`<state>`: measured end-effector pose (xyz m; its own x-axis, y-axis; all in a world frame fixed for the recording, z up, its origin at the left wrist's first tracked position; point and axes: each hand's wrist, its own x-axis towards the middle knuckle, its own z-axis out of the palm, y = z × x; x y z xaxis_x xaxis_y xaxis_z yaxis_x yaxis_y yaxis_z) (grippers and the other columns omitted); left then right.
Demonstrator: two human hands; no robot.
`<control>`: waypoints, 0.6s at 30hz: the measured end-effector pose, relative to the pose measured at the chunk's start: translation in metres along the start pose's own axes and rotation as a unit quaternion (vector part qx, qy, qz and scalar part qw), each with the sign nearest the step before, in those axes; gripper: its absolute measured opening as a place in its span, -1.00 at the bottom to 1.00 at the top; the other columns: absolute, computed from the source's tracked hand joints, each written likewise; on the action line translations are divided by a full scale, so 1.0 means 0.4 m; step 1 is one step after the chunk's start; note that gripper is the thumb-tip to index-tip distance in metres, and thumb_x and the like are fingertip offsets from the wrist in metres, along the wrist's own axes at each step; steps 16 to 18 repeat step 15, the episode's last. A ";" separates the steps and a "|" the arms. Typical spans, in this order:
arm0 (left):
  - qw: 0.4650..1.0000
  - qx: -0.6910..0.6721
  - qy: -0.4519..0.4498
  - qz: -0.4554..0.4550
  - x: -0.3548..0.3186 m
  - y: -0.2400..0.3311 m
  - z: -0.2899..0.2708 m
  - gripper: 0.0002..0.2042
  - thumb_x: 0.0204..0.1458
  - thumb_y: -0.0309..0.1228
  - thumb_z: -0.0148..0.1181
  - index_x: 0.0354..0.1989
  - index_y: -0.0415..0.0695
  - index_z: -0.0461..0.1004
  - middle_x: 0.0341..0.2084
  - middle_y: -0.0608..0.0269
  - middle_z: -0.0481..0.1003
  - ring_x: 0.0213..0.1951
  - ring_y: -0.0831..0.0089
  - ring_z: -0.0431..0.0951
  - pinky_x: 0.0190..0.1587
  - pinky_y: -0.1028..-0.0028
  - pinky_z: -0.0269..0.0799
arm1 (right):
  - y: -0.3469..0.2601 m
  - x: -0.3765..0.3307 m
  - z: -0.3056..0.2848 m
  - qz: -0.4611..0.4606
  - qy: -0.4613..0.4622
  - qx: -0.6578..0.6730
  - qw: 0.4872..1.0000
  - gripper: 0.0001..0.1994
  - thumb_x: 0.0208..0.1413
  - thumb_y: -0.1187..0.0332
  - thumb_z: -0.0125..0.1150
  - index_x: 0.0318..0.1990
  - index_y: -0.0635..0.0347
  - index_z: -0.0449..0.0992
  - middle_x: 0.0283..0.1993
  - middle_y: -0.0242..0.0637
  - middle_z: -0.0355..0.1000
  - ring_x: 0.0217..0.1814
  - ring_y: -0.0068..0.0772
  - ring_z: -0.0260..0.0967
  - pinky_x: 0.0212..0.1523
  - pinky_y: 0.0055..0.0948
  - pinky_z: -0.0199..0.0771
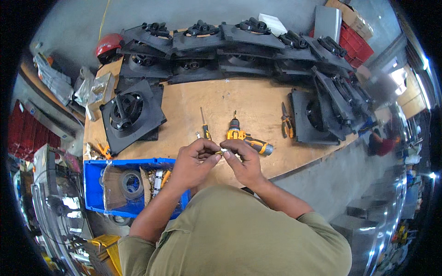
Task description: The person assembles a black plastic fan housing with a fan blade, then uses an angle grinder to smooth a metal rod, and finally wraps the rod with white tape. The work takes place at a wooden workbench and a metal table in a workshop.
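In front of my chest, my left hand (pixel 197 162) and my right hand (pixel 245 164) meet with fingertips pinched together. Between them is a small whitish piece (pixel 223 151) with a yellowish part; its kind is too small to make out. Just beyond my right hand lies a yellow-and-black cordless drill (pixel 248 140) on its side, a bit (pixel 235 113) pointing away from me. A screwdriver (pixel 205 125) with a black-and-yellow handle rests beyond my left hand. Farther right lie orange-and-black pliers (pixel 287 122).
Black square fan housings (pixel 253 34) are stacked along the far edge of the wooden table (pixel 193 103), with more at left (pixel 131 115) and right (pixel 317 115). A blue bin (pixel 94 186) at near left holds a tape roll (pixel 132 184) and small parts. A red helmet (pixel 109 47) sits far left.
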<state>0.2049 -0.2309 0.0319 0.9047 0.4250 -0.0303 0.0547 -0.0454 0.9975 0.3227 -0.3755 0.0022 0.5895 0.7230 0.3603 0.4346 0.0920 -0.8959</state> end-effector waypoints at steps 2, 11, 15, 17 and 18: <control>0.999 -0.035 -0.006 -0.005 0.010 -0.018 0.013 -0.78 0.03 -0.59 0.31 -0.17 -0.26 0.44 -0.28 0.23 0.56 -0.25 0.58 0.54 -0.12 0.53 0.52 | -0.005 -0.002 -0.007 -0.019 0.020 -0.008 1.000 -0.79 0.13 0.45 0.22 -0.10 0.33 0.52 -0.12 -0.06 0.51 -0.05 -0.13 0.50 -0.01 -0.29 0.47; 0.972 -0.227 -0.068 -0.002 0.033 -0.065 0.012 -0.73 0.03 -0.63 0.31 -0.11 -0.26 0.42 -0.23 0.17 0.55 -0.14 0.48 0.57 -0.04 0.48 0.54 | -0.040 -0.018 -0.024 -0.142 0.038 -0.129 0.981 -0.80 0.05 0.44 0.30 -0.16 0.23 0.55 -0.11 -0.09 0.51 -0.11 -0.04 0.49 -0.07 -0.20 0.50; 0.961 -0.262 -0.082 -0.030 0.030 -0.087 -0.008 -0.71 0.01 -0.61 0.33 -0.10 -0.24 0.43 -0.20 0.15 0.56 -0.13 0.45 0.57 -0.01 0.47 0.53 | -0.051 -0.007 -0.022 -0.190 0.020 -0.156 0.969 -0.76 0.04 0.40 0.32 -0.10 0.18 0.56 -0.09 -0.13 0.51 -0.11 -0.04 0.49 -0.06 -0.18 0.50; 0.961 -0.262 -0.082 -0.030 0.030 -0.087 -0.008 -0.71 0.01 -0.61 0.33 -0.10 -0.24 0.43 -0.20 0.15 0.56 -0.13 0.45 0.57 -0.01 0.47 0.53 | -0.051 -0.007 -0.022 -0.190 0.020 -0.156 0.969 -0.76 0.04 0.40 0.32 -0.10 0.18 0.56 -0.09 -0.13 0.51 -0.11 -0.04 0.49 -0.06 -0.18 0.50; 0.961 -0.262 -0.082 -0.030 0.030 -0.087 -0.008 -0.71 0.01 -0.61 0.33 -0.10 -0.24 0.43 -0.20 0.15 0.56 -0.13 0.45 0.57 -0.01 0.47 0.53 | -0.051 -0.007 -0.022 -0.190 0.020 -0.156 0.969 -0.76 0.04 0.40 0.32 -0.10 0.18 0.56 -0.09 -0.13 0.51 -0.11 -0.04 0.49 -0.06 -0.18 0.50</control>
